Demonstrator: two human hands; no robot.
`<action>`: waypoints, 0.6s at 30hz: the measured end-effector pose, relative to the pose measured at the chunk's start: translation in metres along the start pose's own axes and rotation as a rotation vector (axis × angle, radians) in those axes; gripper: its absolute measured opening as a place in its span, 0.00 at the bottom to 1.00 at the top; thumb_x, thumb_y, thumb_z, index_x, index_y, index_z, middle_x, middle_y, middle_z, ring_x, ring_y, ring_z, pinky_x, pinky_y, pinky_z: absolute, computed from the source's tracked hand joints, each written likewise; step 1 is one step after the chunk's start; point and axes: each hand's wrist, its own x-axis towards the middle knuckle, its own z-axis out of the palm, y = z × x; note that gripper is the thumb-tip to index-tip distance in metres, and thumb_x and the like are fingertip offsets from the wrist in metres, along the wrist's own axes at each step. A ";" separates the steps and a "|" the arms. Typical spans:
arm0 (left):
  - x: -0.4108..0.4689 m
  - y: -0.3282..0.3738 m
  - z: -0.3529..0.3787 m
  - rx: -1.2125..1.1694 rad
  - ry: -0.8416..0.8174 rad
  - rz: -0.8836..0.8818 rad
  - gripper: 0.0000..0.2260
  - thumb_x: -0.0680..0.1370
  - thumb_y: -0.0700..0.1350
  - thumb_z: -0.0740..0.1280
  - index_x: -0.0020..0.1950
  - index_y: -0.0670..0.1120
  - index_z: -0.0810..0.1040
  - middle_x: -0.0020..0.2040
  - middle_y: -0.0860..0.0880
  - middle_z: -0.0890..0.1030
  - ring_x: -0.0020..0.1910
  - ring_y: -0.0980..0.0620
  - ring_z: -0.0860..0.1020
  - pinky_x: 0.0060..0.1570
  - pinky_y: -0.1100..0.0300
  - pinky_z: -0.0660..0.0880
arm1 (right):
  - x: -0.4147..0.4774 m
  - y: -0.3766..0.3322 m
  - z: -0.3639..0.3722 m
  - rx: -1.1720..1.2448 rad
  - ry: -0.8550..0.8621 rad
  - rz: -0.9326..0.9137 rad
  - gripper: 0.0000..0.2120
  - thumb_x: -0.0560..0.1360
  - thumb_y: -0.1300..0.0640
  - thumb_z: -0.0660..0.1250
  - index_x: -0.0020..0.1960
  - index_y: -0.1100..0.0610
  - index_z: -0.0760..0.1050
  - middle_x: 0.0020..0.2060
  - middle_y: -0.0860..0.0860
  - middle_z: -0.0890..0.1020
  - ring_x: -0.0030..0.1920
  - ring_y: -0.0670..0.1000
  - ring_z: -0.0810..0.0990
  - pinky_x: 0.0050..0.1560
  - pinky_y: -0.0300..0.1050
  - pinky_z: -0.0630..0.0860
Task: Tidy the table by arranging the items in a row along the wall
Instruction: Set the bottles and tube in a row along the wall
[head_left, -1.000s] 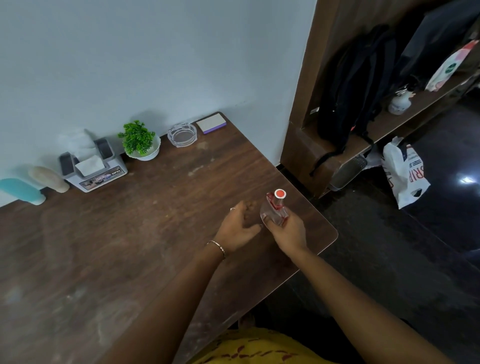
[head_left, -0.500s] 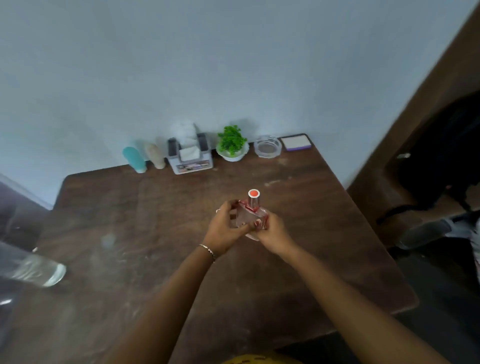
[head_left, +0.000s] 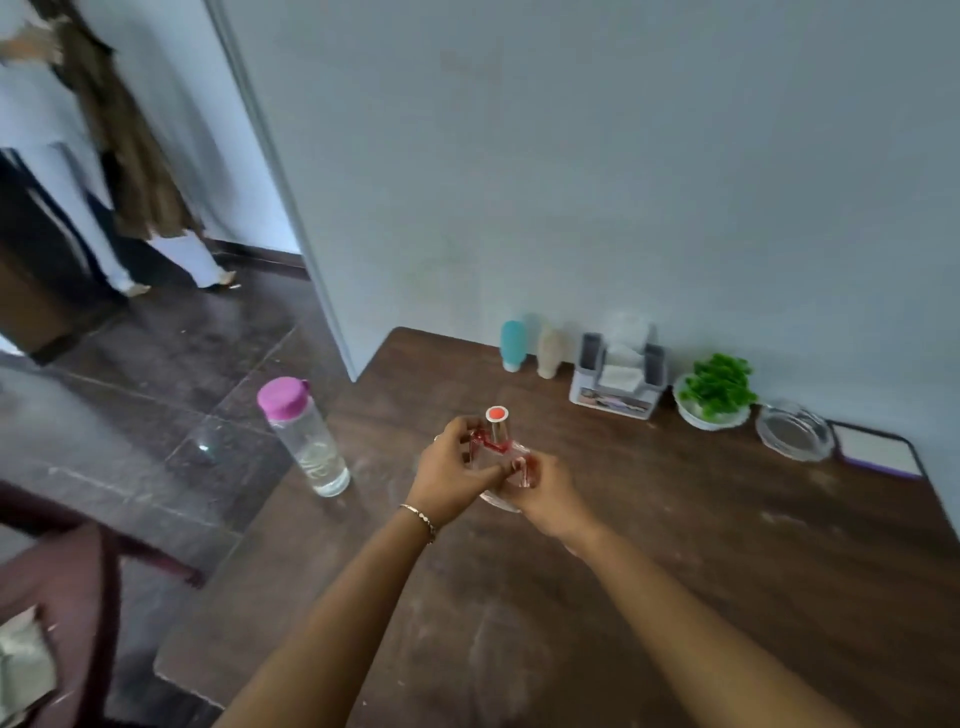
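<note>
Both hands hold a small clear perfume bottle (head_left: 497, 435) with a red-topped silver cap above the wooden table (head_left: 649, 545). My left hand (head_left: 451, 470) grips its left side and my right hand (head_left: 545, 493) its lower right. Along the wall stand a teal tube (head_left: 513, 344), a beige tube (head_left: 549, 349), a tissue holder (head_left: 619, 379), a small green plant in a white bowl (head_left: 716, 391), a glass ashtray (head_left: 794, 430) and a white pad with purple edge (head_left: 875, 448). A clear water bottle with a pink cap (head_left: 304, 435) stands at the table's left edge.
The wall's corner (head_left: 291, 208) meets the table's far left end. Left of it is dark floor (head_left: 156, 374), where a person (head_left: 130, 156) walks in the background. A dark chair (head_left: 78, 597) stands at the lower left.
The view has swung left, bringing the water bottle and the doorway into sight. Both hands have stayed on the perfume bottle and carried it leftward over the table.
</note>
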 end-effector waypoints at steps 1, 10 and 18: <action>0.005 -0.003 -0.007 0.001 0.032 -0.006 0.22 0.62 0.57 0.76 0.53 0.57 0.75 0.50 0.53 0.82 0.50 0.53 0.80 0.54 0.52 0.78 | 0.010 -0.004 0.008 -0.007 -0.023 -0.001 0.12 0.68 0.59 0.76 0.50 0.51 0.81 0.42 0.45 0.85 0.42 0.36 0.81 0.44 0.33 0.76; 0.078 -0.013 -0.029 -0.006 0.134 -0.025 0.12 0.70 0.60 0.69 0.50 0.58 0.79 0.45 0.52 0.83 0.49 0.51 0.80 0.51 0.53 0.77 | 0.090 -0.017 0.027 -0.099 -0.006 0.060 0.15 0.68 0.54 0.76 0.53 0.51 0.80 0.47 0.47 0.85 0.47 0.42 0.82 0.47 0.36 0.77; 0.171 -0.012 -0.025 0.068 0.124 0.016 0.11 0.72 0.53 0.71 0.52 0.50 0.80 0.47 0.47 0.81 0.49 0.48 0.78 0.47 0.58 0.74 | 0.142 0.007 0.002 -0.108 0.130 0.137 0.21 0.72 0.55 0.72 0.63 0.49 0.72 0.56 0.44 0.80 0.55 0.45 0.79 0.59 0.46 0.77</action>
